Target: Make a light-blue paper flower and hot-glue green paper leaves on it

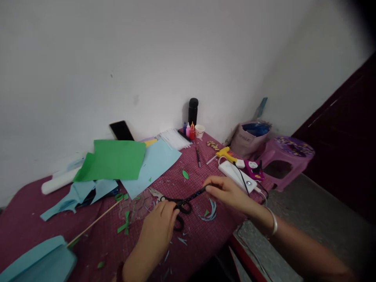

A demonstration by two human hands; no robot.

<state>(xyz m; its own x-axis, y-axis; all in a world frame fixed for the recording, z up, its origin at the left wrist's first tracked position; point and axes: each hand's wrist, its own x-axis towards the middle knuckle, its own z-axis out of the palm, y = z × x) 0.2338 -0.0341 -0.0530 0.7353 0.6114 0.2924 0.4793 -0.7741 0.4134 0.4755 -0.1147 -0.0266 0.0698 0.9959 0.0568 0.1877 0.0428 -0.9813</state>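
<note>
Between my two hands stretches a slim black pen (192, 196) with small coloured dots. My left hand (160, 221) is closed round its near end. The fingertips of my right hand (223, 192) pinch its far end. Black-handled scissors (184, 206) lie on the table just under the pen, their blades pointing left. Thin blue paper strips (212, 211) curl to the right of the scissors. A green leaf-shaped cutout (185, 174) rests beyond my hands. At lower left lies a folded blue paper piece (44, 260), with a thin wooden stick (94, 223) reaching from it.
Green paper (117, 158) and light blue paper (157, 166) overlap at the back left. A yellow glue gun (226, 154), a white power bank (236, 176) and cables lie right. Paint bottles (192, 131), a paper cup (200, 131) and a black flask (193, 111) stand by the wall.
</note>
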